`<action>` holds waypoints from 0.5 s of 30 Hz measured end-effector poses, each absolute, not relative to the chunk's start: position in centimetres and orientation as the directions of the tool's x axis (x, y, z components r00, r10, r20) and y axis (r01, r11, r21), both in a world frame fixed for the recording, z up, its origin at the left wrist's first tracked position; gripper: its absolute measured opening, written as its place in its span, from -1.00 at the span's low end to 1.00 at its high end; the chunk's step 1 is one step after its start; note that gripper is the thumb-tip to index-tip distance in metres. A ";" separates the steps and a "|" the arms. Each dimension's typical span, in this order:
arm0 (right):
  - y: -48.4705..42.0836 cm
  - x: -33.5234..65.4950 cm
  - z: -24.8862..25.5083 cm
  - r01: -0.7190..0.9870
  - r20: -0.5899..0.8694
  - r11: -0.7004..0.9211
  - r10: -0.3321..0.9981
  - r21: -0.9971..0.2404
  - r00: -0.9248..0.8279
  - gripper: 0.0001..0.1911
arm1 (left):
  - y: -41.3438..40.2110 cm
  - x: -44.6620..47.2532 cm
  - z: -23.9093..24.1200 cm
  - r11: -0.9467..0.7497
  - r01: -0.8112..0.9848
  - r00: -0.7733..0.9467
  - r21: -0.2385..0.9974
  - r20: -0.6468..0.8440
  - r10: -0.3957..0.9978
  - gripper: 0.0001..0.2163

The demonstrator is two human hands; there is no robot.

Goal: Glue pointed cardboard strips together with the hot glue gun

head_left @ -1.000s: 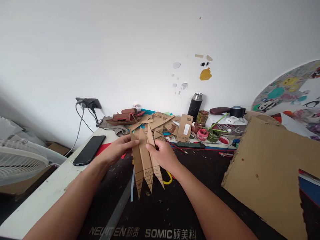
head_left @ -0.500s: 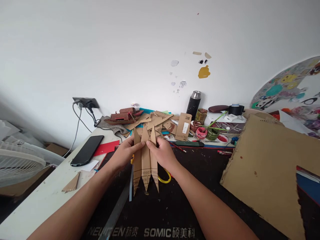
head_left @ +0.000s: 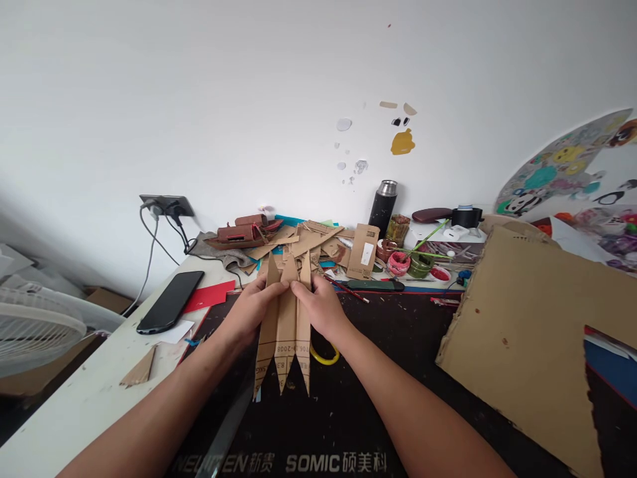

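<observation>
A folded cardboard piece (head_left: 285,328) with three pointed ends at top and bottom is held up above the dark desk mat (head_left: 358,385). Creases divide it into upright panels, and printed lines and digits run across its lower part. My left hand (head_left: 259,302) grips its left edge, thumb on the front. At the right edge my right hand (head_left: 321,302) is closed the same way, and the two thumb tips nearly meet near the top. Behind the cardboard, partly hidden, lies a yellow scissors-like handle loop (head_left: 326,358). A clear ruler-like strip (head_left: 226,425) lies below my left hand.
Cardboard scraps (head_left: 308,242) pile up at the back beside paint jars (head_left: 398,263) and a black thermos (head_left: 383,209). On the right leans a large cardboard sheet (head_left: 517,338). A phone (head_left: 170,302) lies at left, near a fan (head_left: 40,325).
The lower end of the folded cardboard has swung slightly left and down, covering most of the blue strip beside it. Both hands keep their hold. The camera view has shifted slightly.
</observation>
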State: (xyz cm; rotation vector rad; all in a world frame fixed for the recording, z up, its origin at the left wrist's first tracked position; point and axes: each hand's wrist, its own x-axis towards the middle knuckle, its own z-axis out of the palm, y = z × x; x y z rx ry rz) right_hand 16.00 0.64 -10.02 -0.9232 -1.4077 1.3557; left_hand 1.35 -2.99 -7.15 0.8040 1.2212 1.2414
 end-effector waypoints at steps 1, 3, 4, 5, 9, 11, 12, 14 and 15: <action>0.7 16.0 -10.1 -0.083 0.119 0.100 0.956 -0.991 -0.269 -0.68 | -3.0 1.4 -7.1 0.206 -0.253 -0.108 0.945 -0.240 0.965 -0.55; 0.7 15.9 -10.1 -0.080 0.115 0.097 0.957 -0.992 -0.266 -0.70 | -3.0 1.5 -7.1 0.208 -0.258 -0.116 0.944 -0.244 0.963 -0.57; 0.7 15.9 -10.1 -0.084 0.114 0.095 0.957 -0.992 -0.268 -0.70 | -3.0 1.5 -7.1 0.207 -0.261 -0.120 0.943 -0.245 0.962 -0.57; 0.7 15.8 -10.1 -0.089 0.114 0.093 0.956 -0.992 -0.271 -0.71 | -3.0 1.5 -7.1 0.203 -0.263 -0.123 0.943 -0.241 0.963 -0.58; 0.5 15.8 -9.8 -0.115 0.105 0.075 0.954 -0.991 -0.280 -0.71 | -3.0 1.6 -7.1 0.179 -0.289 -0.137 0.941 -0.225 0.965 -0.59; 0.3 15.8 -9.6 -0.128 0.086 0.050 0.953 -0.991 -0.291 -0.70 | -3.1 1.7 -7.0 0.173 -0.301 -0.146 0.938 -0.225 0.963 -0.60; 0.2 15.8 -9.5 -0.128 0.071 0.034 0.952 -0.991 -0.297 -0.69 | -3.2 1.8 -6.9 0.172 -0.305 -0.153 0.937 -0.226 0.962 -0.60; 0.0 15.8 -9.4 -0.122 0.039 0.002 0.952 -0.993 -0.304 -0.69 | -3.3 1.9 -6.7 0.173 -0.310 -0.163 0.935 -0.231 0.959 -0.61; 0.0 15.8 -9.3 -0.122 0.027 -0.010 0.952 -0.993 -0.304 -0.69 | -3.3 2.0 -6.5 0.175 -0.313 -0.169 0.934 -0.236 0.957 -0.61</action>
